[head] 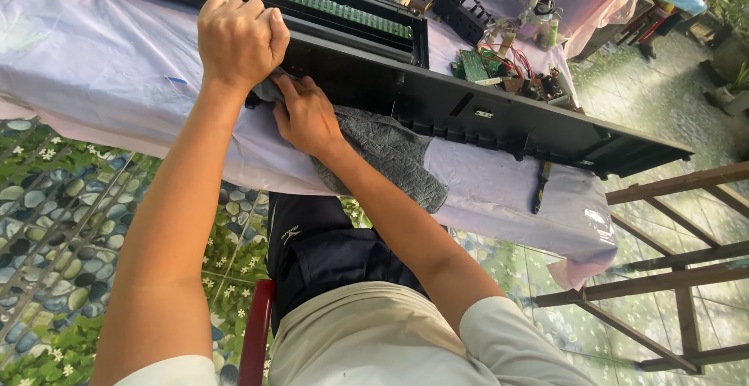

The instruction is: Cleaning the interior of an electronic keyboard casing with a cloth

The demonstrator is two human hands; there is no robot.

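While the left hand point(242, 39) was clenched in a fist over the near edge of the long black keyboard casing point(468, 113), the right hand point(306, 117) pressed its fingers together on a grey cloth point(390, 152), which lay against the casing on the pale-covered table point(86, 58).

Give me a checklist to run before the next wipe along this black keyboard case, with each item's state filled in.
1. Left hand steadies the black case: ok, fist closed on its upper edge.
2. Right hand presses the grey cloth on the case: ok.
3. Cloth clear of the green circuit board and loose wires: ok, they lie apart beyond the case.
4. Case fully on the covered table: not ok, its far end juts past the edge.
5. Tool near the table edge secure: cannot tell.
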